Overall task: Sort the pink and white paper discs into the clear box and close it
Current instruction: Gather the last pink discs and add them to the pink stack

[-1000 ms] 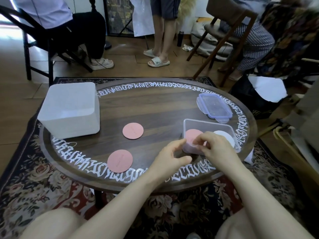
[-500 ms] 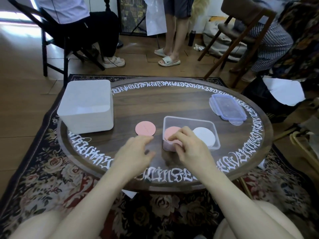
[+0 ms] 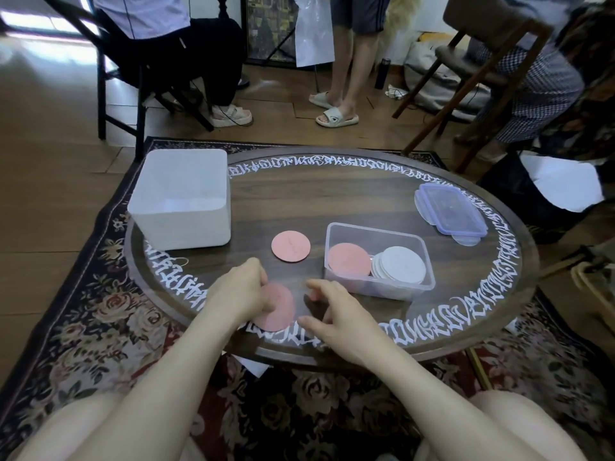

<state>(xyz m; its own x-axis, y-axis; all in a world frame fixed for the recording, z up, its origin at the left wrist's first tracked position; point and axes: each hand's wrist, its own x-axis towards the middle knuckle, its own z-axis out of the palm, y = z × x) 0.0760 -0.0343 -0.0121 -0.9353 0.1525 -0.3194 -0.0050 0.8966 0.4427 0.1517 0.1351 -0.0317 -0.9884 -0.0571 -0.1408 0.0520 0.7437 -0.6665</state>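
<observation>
A pink paper disc [image 3: 281,309] lies near the front edge of the round table [image 3: 366,201]. My left hand [image 3: 239,291] covers its left part, fingers bent down onto it. My right hand [image 3: 332,311] hovers just right of that disc, fingers loosely spread and holding nothing. The clear box [image 3: 379,292] stands open to the right, with a pink disc [image 3: 349,264] and a stack of white discs [image 3: 404,265] side by side in it. Another pink disc [image 3: 290,246] lies flat left of the box.
The box's blue-rimmed lid [image 3: 449,209] lies at the far right on some white discs [image 3: 467,240]. A white opaque tub [image 3: 181,197] stands at the back left. People's legs and wooden chairs are beyond the table.
My right hand left the clear box and came down left toward the front disc. My left hand has settled on that disc. The camera view shifted left.
</observation>
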